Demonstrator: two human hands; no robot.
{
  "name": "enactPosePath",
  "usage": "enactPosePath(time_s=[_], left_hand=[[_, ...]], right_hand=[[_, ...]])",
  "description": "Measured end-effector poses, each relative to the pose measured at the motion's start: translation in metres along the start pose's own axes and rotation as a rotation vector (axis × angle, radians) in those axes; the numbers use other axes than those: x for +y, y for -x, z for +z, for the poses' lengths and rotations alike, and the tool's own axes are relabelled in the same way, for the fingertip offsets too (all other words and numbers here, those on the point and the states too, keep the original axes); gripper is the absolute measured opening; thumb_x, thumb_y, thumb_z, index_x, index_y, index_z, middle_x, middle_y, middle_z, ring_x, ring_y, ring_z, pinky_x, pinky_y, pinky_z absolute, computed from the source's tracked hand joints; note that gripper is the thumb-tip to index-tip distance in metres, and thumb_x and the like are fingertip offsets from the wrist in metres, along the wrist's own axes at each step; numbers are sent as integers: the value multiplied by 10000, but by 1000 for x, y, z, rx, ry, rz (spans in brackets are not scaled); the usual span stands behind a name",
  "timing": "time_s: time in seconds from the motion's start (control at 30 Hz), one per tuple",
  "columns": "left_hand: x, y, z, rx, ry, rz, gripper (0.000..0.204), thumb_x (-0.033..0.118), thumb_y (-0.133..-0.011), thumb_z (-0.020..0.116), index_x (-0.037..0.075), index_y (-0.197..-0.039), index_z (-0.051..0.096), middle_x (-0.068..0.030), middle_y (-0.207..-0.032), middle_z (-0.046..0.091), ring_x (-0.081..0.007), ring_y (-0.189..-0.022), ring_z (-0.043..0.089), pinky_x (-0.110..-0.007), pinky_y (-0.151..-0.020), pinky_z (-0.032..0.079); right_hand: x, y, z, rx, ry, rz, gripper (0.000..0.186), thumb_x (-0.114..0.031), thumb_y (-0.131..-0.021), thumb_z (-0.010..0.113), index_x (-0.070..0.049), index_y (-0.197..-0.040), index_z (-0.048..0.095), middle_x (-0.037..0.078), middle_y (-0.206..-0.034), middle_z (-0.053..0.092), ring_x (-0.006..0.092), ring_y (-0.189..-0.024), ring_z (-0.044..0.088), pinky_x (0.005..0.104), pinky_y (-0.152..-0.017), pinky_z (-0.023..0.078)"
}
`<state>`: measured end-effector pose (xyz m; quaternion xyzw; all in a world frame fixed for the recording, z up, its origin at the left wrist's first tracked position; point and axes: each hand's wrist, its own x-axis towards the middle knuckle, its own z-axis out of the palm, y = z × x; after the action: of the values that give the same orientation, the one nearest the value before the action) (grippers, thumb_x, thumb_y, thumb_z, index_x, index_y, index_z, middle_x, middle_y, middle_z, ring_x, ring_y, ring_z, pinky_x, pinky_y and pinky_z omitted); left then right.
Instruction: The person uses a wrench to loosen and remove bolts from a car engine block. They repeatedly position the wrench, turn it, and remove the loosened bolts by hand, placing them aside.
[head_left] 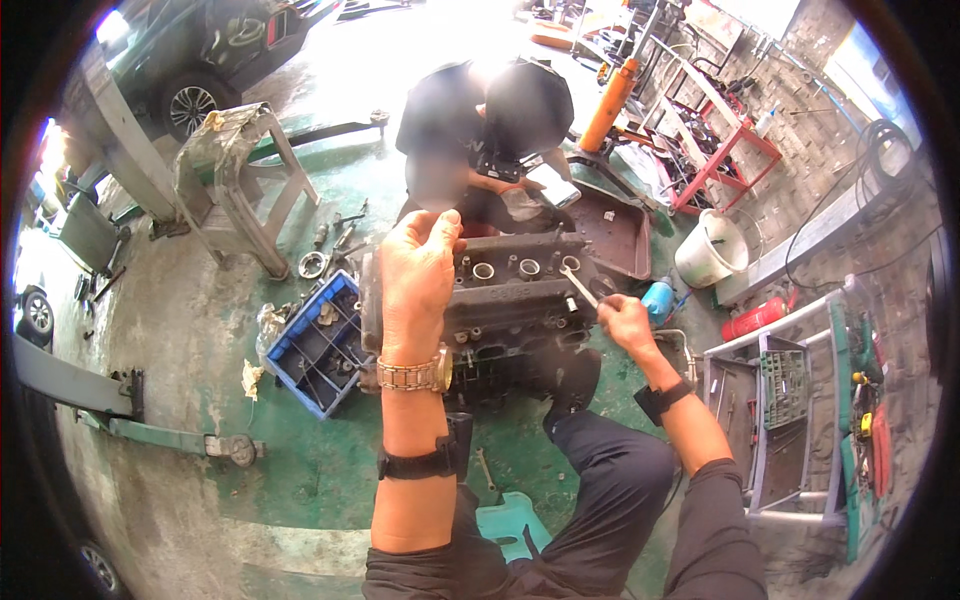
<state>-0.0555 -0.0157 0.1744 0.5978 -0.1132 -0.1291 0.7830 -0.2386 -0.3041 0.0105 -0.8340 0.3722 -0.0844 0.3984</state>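
My left hand (418,275) is raised over the left part of a dark metal engine (510,296) that has round openings along its top. The thumb and fingers press together in a pinch; whatever they hold, if anything, is hidden. At the engine's right end, my right hand (626,322) is wrapped round a wrench (582,288). The wrench's head points up and left, near the rightmost round opening. I cannot tell whether it touches the engine.
Across the engine crouches a person holding a white device (552,186). A blue divided crate (318,345) lies left, below a worn step stool (232,190). To the right are a brown tray (622,235), a white bucket (708,248), a fire extinguisher (756,318) and a tool cart (790,420).
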Motion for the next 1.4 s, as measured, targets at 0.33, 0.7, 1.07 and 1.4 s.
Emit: enactPosePath(time_s=[0.33, 0.7, 1.07, 1.4], left_hand=[[1, -1, 0, 10, -18, -24, 225, 205, -947, 633, 2, -1038, 662, -78, -905, 687, -133, -772, 650, -244, -674, 493], [2, -1, -2, 25, 11, -39, 231, 204, -947, 633, -2, -1046, 663, -80, -909, 688, -136, -773, 653, -243, -678, 494], [2, -2, -4, 14, 18, -33, 216, 199, -946, 635, 5, -1035, 666, -75, -904, 688, -138, -772, 654, -249, -680, 493], [2, -1, -3, 10, 16, -38, 214, 199, -944, 638, 8, -1040, 657, -77, -902, 688, -141, -771, 652, -257, -684, 493]], right_hand=[[-58, 15, 15, -424, -390, 235, 144, -118, -923, 591, 16, -974, 604, 82, -816, 678, 144, -664, 616, 283, -579, 488], [-69, -8, 46, -420, -595, 298, 139, -144, -960, 564, -11, -979, 601, 72, -858, 676, 150, -699, 636, 304, -615, 524], [-70, -12, 57, -394, -672, 281, 122, -140, -972, 554, -24, -968, 591, 66, -873, 668, 152, -721, 654, 293, -603, 527], [-82, -20, 73, -357, -634, 337, 113, -163, -956, 570, -58, -946, 608, 51, -836, 691, 140, -678, 650, 295, -564, 513]])
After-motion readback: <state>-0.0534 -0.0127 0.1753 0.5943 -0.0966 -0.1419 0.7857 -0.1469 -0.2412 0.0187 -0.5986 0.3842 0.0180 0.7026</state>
